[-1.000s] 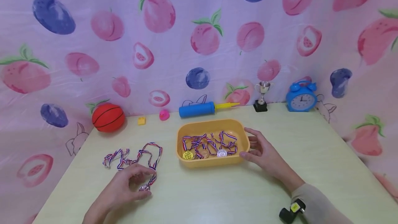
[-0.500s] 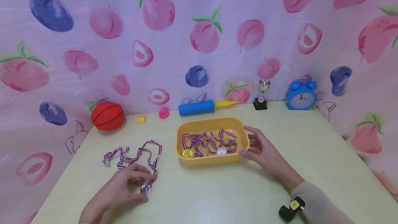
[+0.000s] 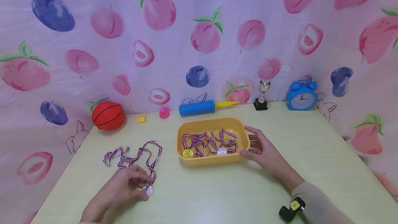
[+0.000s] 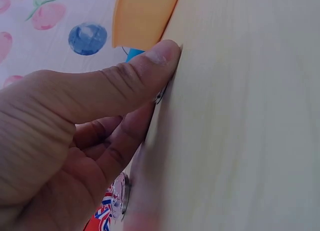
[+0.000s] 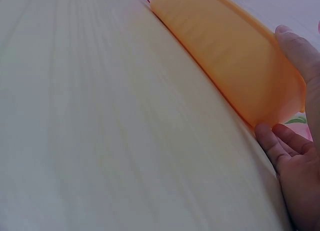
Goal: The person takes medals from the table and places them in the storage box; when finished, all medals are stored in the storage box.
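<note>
The silver medal (image 3: 148, 189) is on the near left of the table (image 3: 199, 199), well apart from the tray (image 3: 202, 162). The left hand (image 3: 121, 187) pinches it at the edge between thumb and fingertips. The right hand (image 3: 264, 153) grips the right end of the tray, thumb on one side and fingers on the other.

A thin, smooth disc held only by its edge could slip out of the fingers. The striped ribbon (image 3: 140, 150) trails loosely, and lifting might drag or knot it with whatever lies in its path. A hard push from the right hand could slide the tray.

Counted: two medals lie outside the tray, as the left wrist view shows another medal (image 4: 120, 195) behind the fingers. Inside, one gold medal (image 3: 188, 153), one bronze medal (image 3: 204, 151) and one white medal (image 3: 222, 151) show clearly; the tangle may hide more. At the back are one ball (image 3: 108, 115), one yellow block (image 3: 141, 119), one pink duck (image 3: 164, 113), one pump (image 3: 197, 108), one trophy (image 3: 262, 94) and one alarm clock (image 3: 301, 98).
</note>
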{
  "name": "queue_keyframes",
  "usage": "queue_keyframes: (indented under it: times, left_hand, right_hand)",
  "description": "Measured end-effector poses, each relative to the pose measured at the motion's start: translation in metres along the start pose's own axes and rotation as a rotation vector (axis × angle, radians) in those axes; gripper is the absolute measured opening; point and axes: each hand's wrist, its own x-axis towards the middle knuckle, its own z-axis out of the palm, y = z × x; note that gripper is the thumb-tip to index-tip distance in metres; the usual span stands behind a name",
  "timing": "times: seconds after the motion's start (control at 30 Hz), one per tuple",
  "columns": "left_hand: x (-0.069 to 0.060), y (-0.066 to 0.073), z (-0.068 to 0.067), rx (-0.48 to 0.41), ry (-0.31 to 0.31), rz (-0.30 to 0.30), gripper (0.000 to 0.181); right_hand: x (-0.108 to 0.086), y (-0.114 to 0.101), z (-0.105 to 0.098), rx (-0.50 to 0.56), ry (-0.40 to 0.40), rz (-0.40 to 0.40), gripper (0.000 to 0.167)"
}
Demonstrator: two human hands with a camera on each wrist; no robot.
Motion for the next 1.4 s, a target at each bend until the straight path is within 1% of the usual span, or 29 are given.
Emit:
queue_keyframes:
  times: [0.23,0.43,0.53,0.67,0.83,1.17,1.4]
  left_hand:
    - [0.002,0.001,0.000,0.001,0.007,0.006,0.040]
    - [0.003,0.003,0.001,0.010,0.018,-0.025,0.041]
    - [0.003,0.004,0.002,0.012,0.025,-0.006,0.039]
    - [0.004,0.005,0.005,0.014,0.048,0.013,0.039]
    - [0.005,0.004,0.009,0.021,0.088,0.012,0.042]
    - [0.006,0.003,0.011,0.040,0.141,0.019,0.045]
    - [0.007,0.009,0.008,0.045,0.161,-0.010,0.043]
  right_hand:
    - [0.000,0.000,0.000,-0.002,-0.003,0.005,0.090]
    - [0.000,-0.001,0.001,-0.001,-0.002,0.006,0.091]
    - [0.000,-0.001,0.000,0.000,-0.002,0.007,0.090]
    - [0.000,0.000,0.000,0.000,-0.004,0.010,0.090]
    - [-0.001,-0.001,0.000,-0.001,-0.002,0.016,0.091]
    - [0.000,0.000,0.000,-0.006,0.000,0.005,0.091]
    - [0.000,0.000,0.000,0.004,0.001,0.007,0.090]
